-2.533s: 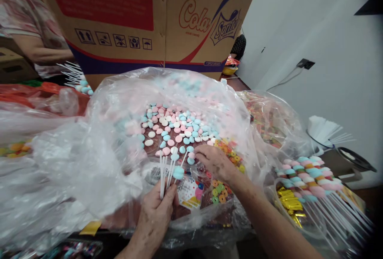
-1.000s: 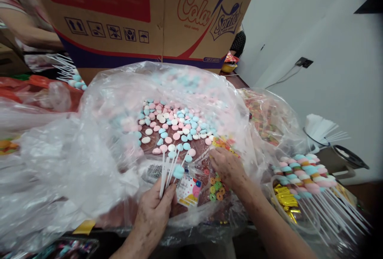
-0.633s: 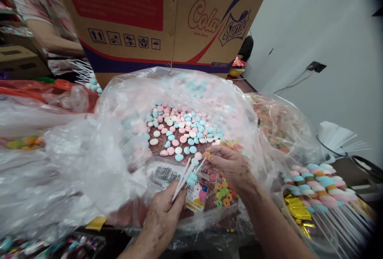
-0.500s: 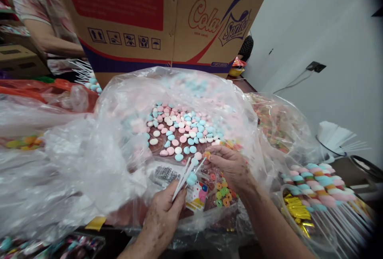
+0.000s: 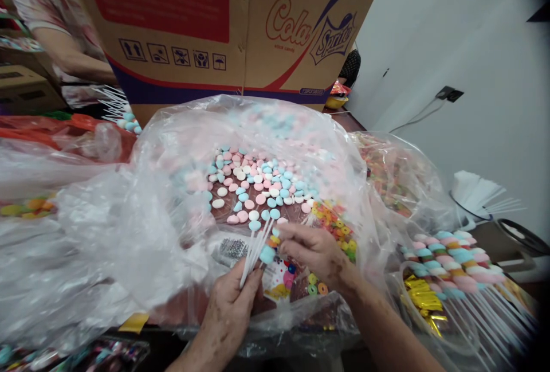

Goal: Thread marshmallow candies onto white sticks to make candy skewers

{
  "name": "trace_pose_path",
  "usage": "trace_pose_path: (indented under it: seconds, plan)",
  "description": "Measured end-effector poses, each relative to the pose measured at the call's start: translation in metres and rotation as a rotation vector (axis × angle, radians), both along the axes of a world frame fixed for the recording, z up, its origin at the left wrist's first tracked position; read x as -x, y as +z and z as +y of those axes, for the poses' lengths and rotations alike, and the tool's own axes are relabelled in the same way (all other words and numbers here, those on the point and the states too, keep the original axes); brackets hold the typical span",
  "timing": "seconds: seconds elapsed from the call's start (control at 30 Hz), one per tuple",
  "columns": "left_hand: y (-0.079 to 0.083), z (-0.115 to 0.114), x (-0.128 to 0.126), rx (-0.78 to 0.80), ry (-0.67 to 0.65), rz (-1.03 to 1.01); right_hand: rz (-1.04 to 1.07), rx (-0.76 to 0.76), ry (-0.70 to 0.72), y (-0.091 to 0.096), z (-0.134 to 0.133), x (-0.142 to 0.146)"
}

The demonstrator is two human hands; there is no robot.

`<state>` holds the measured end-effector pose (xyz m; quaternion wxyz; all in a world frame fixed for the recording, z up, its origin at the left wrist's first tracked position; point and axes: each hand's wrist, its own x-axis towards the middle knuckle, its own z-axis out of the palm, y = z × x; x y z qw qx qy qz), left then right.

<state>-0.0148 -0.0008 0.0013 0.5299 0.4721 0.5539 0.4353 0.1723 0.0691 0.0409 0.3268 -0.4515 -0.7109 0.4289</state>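
Observation:
My left hand [image 5: 232,300] is closed around a bunch of thin white sticks [image 5: 253,254] that point up and away. One stick carries a light blue marshmallow [image 5: 267,254], with an orange gummy ring [image 5: 273,241] just above it. My right hand [image 5: 315,251] has its thumb and fingers pinched at this ring, partly hiding it and the stick's tip. Beyond both hands, loose pink, white and blue marshmallows [image 5: 249,204] lie in the mouth of a clear plastic bag [image 5: 172,131]. Several coloured gummy rings [image 5: 337,226] lie right of the pile, partly behind my right hand.
A large cardboard box [image 5: 184,88] stands behind the bag. At right are finished candy skewers [image 5: 459,260], gold twist ties [image 5: 423,297] and a bundle of white sticks [image 5: 476,194]. Another person's arm [image 5: 77,57] shows at far left. Crumpled plastic [image 5: 107,240] covers the left side.
My right hand has moved left and slightly down with the orange gummy ring, from beside the stick to its upper end. The ring now sits by the blue marshmallow. The view has shifted slightly.

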Motion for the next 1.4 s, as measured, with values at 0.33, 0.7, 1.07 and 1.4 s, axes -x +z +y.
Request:
trace_pose_path:
  seconds: [0.33, 0.7, 1.07, 1.4]
  plan:
    - [-0.017, 0.002, 0.002, 0.065, 0.04, -0.175, -0.762, -0.401, 0.101, -0.01, 0.04, -0.001]
    - [-0.009, 0.0, -0.002, 0.053, 0.127, -0.192, -0.462, -0.258, -0.024, -0.009, 0.027, 0.007]
    - [-0.01, 0.0, -0.002, 0.054, 0.115, -0.165, -0.52, -0.392, 0.012, -0.02, 0.017, 0.016]
    - [-0.008, 0.0, -0.002, 0.089, 0.088, -0.203, -0.704, -0.233, -0.274, -0.015, 0.042, -0.012]
